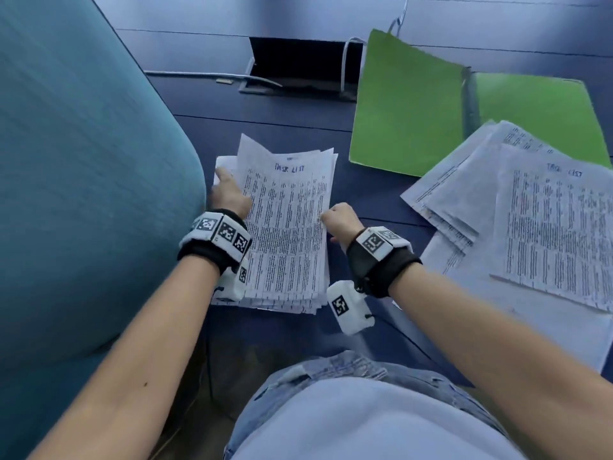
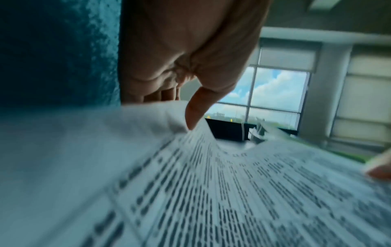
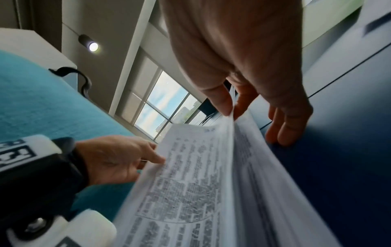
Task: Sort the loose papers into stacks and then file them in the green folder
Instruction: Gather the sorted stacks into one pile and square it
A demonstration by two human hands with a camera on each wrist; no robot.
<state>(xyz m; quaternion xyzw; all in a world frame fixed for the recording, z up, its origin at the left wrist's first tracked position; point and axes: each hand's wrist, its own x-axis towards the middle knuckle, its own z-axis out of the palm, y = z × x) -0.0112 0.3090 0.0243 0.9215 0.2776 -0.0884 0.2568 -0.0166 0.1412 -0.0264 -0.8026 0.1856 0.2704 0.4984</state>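
While both hands, left (image 1: 230, 194) and right (image 1: 340, 217), pinch one half-squared stack (image 1: 287, 227), loose papers (image 1: 530, 220) remain and the green folder (image 1: 408, 104) lies open, empty.

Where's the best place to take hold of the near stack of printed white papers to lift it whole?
Grip the stack of printed white papers by its two long side edges, a hand from each side. Its sheets are fanned and the top one is curling, so clamping both edges likely keeps them together.

printed text (image 2: 232, 192) blurred, loose papers (image 1: 547, 227) cut off
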